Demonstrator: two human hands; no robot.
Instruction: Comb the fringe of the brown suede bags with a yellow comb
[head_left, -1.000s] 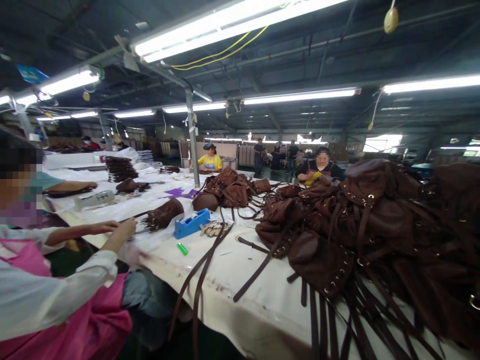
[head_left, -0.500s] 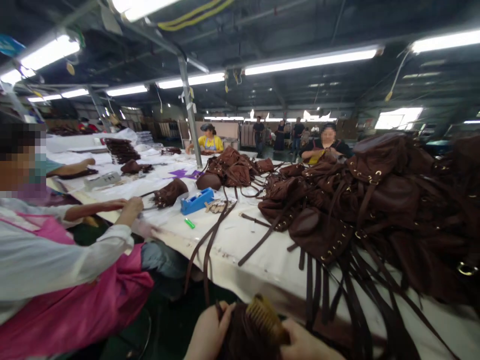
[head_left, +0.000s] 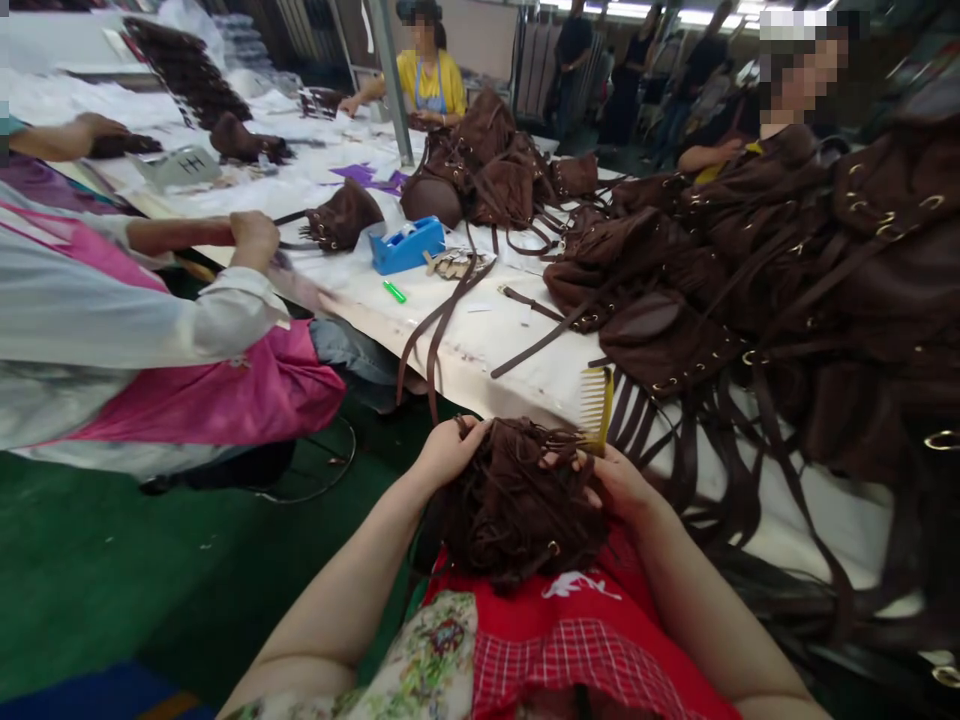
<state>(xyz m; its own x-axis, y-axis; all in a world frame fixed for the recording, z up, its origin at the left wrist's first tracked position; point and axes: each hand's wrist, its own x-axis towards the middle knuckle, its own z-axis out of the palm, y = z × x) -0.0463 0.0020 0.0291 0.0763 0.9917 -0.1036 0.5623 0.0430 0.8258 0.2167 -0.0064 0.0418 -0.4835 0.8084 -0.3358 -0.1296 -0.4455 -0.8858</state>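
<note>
A dark brown fringed suede bag (head_left: 517,505) rests on my lap, on a red apron. My left hand (head_left: 446,452) grips the bag's upper left edge, fingers curled into the fringe. On the bag's right side, my right hand (head_left: 619,480) is closed on a yellow comb (head_left: 598,408) that stands upright, its teeth facing left over the fringe. Just beyond my hands runs the front edge of a long white-covered table (head_left: 495,345).
A large heap of brown bags (head_left: 787,260) with hanging straps covers the table's right side. A blue tape dispenser (head_left: 407,244) and a green lighter (head_left: 394,292) lie mid-table. A co-worker in a pink apron (head_left: 150,340) sits at left; other people work further back.
The view has tilted down from the ceiling and table to my lap. My hands, the fringed bag and the comb have come fully into view; the comb now stands upright.
</note>
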